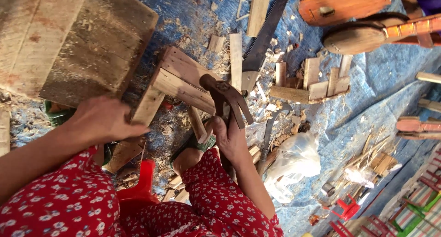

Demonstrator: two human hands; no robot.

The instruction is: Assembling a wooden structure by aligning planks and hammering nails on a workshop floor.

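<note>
Now right hand grips hammer; left hand steadies wooden frame.

Wood offcuts and saw crowding the tarp — bare patch further right

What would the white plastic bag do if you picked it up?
The bag would probably flop and sag, since it lies crumpled and wrinkled on the blue tarp. It looks thin, so likely light for its size. It bulges somewhat, so something may be inside; what it is cannot be seen.
</note>
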